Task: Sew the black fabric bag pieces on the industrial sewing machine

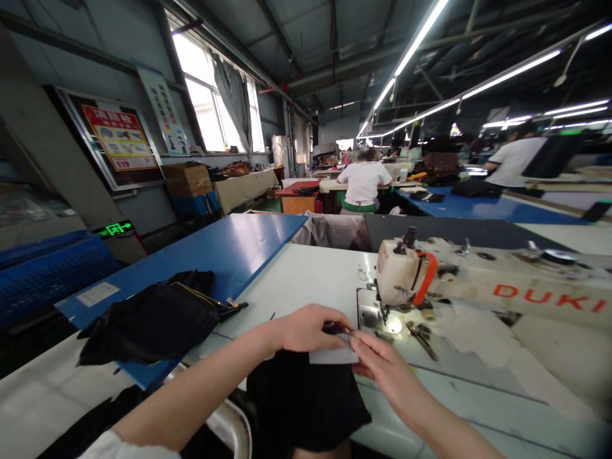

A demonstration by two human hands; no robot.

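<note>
My left hand (313,328) is closed on the upper edge of a black fabric piece (310,401), which hangs over the table's front edge. Opposite it, my right hand (375,357) pinches a pale strip (332,356) lying along that same edge. Both hands meet near the fabric's top corner, their fingertips almost touching. Just beyond them stands the sewing machine (401,274), its lamp lighting the needle plate. A pair of small metal snips (421,341) rests beside the needle area, to the right of my hands.
Black fabric with a gold zipper (162,312) lies on the blue board (229,248) at left. White cloth (502,350) is heaped under the machine arm. A curved metal tube (234,424) is below my left forearm. Ahead, a person in a white shirt (366,183) sits facing away.
</note>
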